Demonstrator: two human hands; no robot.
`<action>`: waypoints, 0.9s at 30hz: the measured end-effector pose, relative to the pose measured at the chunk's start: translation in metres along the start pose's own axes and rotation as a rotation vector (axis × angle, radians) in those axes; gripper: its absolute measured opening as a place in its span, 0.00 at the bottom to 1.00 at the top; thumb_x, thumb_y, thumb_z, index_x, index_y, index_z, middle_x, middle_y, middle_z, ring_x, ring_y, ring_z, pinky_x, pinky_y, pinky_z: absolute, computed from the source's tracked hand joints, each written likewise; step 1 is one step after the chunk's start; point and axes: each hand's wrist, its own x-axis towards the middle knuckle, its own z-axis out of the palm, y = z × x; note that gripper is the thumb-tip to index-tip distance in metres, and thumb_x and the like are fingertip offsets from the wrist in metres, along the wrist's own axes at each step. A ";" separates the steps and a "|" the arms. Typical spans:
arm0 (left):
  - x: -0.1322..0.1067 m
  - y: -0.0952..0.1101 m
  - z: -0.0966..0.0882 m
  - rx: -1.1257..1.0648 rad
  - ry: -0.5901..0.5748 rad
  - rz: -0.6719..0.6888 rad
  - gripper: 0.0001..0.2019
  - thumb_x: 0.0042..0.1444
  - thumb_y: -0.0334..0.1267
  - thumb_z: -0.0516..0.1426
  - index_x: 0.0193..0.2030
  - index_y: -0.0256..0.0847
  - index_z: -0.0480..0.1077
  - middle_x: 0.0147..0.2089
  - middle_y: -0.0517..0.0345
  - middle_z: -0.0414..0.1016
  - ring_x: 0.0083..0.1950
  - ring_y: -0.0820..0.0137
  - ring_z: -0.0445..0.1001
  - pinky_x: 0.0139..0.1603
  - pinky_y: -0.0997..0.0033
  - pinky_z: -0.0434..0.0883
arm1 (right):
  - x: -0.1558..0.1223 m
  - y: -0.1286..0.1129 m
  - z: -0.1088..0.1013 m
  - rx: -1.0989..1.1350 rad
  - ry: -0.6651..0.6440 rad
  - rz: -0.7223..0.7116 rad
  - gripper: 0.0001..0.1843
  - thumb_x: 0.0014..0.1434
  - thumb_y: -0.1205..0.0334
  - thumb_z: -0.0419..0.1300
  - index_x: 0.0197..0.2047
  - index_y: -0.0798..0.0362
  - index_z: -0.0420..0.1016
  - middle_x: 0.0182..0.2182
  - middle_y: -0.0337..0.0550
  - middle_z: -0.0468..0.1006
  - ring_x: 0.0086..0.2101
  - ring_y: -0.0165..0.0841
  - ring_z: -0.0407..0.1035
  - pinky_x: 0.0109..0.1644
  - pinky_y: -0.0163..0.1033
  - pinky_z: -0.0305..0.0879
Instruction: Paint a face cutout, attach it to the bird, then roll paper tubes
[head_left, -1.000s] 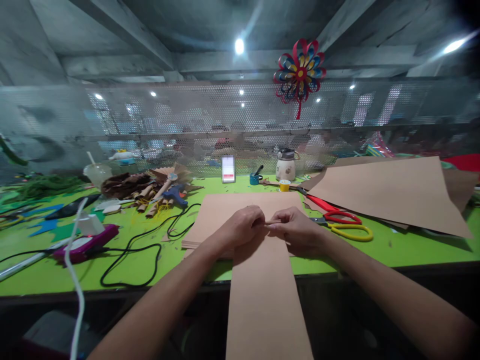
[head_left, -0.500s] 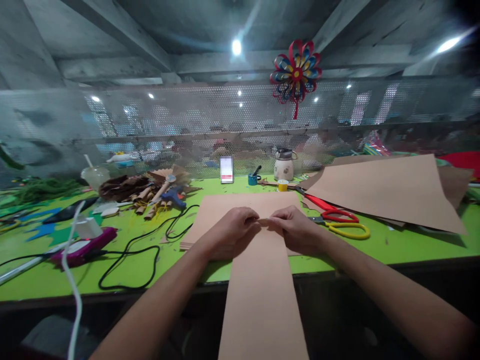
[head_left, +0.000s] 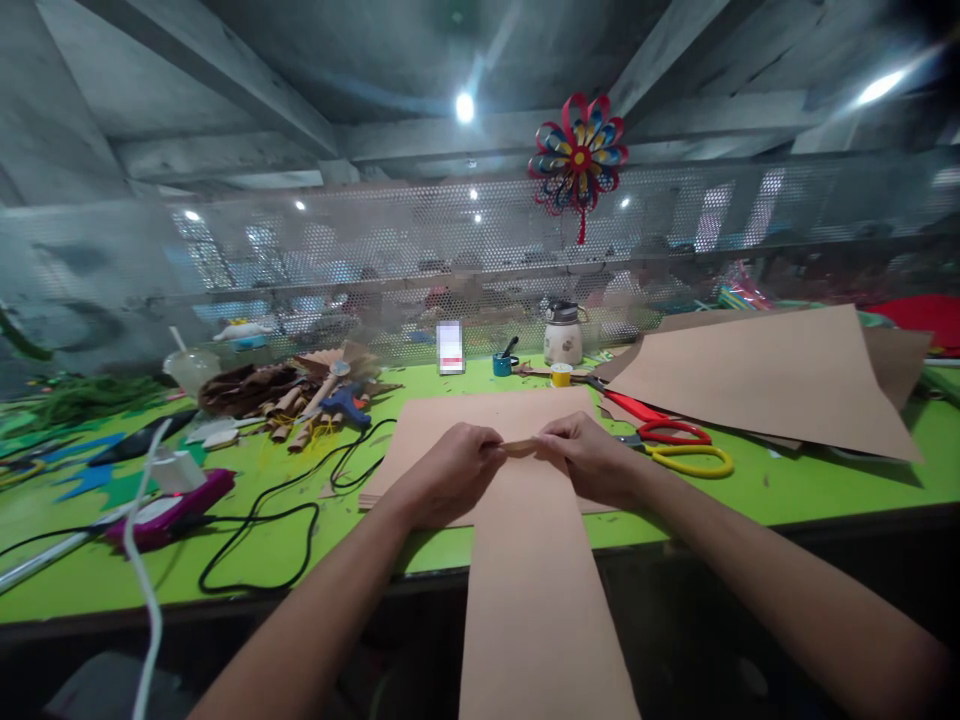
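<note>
A long strip of brown kraft paper [head_left: 544, 580] runs from the table over its front edge toward me. Its far end is folded into a narrow band, which both hands pinch. My left hand [head_left: 469, 460] is closed on the band's left end, thumb and fingers together. On the right end, my right hand [head_left: 589, 452] pinches the same fold between thumb and fingers. Beneath both hands lies a stack of brown paper sheets [head_left: 442, 415]. Just right of my right hand are scissors with red handles [head_left: 667, 432] and another pair with yellow handles [head_left: 694, 460].
Large brown sheets [head_left: 757, 375] lie at right. Behind stand a phone [head_left: 451, 348], a teal cup [head_left: 502, 364], a yellow spool [head_left: 560, 375] and a jug [head_left: 563, 338]. Leftward are a blue glue gun [head_left: 346, 405], black cords [head_left: 259, 490] and a purple power strip [head_left: 172, 510].
My hands have drawn slightly apart, the left one shifting a little left, and more of the folded band shows between them. The strip's hanging end has swung a little right.
</note>
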 end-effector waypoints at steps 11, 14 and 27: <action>-0.005 0.001 0.002 -0.087 0.024 0.026 0.12 0.56 0.35 0.48 0.24 0.38 0.68 0.23 0.61 0.61 0.25 0.74 0.52 0.25 0.72 0.49 | -0.003 -0.008 0.001 0.230 -0.089 0.053 0.16 0.53 0.52 0.63 0.25 0.54 0.67 0.19 0.34 0.61 0.21 0.26 0.54 0.26 0.35 0.52; -0.003 -0.006 0.003 -0.295 -0.054 -0.099 0.09 0.54 0.38 0.52 0.29 0.38 0.71 0.24 0.63 0.62 0.25 0.75 0.55 0.25 0.73 0.52 | -0.006 -0.013 0.001 0.172 -0.092 0.038 0.16 0.54 0.51 0.62 0.25 0.55 0.69 0.20 0.35 0.61 0.22 0.25 0.51 0.25 0.34 0.48; 0.002 -0.019 0.013 -0.783 -0.152 -0.315 0.07 0.48 0.39 0.60 0.32 0.38 0.70 0.23 0.65 0.61 0.22 0.77 0.57 0.22 0.76 0.54 | -0.005 -0.014 -0.002 0.013 -0.090 -0.001 0.17 0.53 0.51 0.61 0.25 0.57 0.70 0.21 0.35 0.62 0.22 0.25 0.52 0.25 0.34 0.47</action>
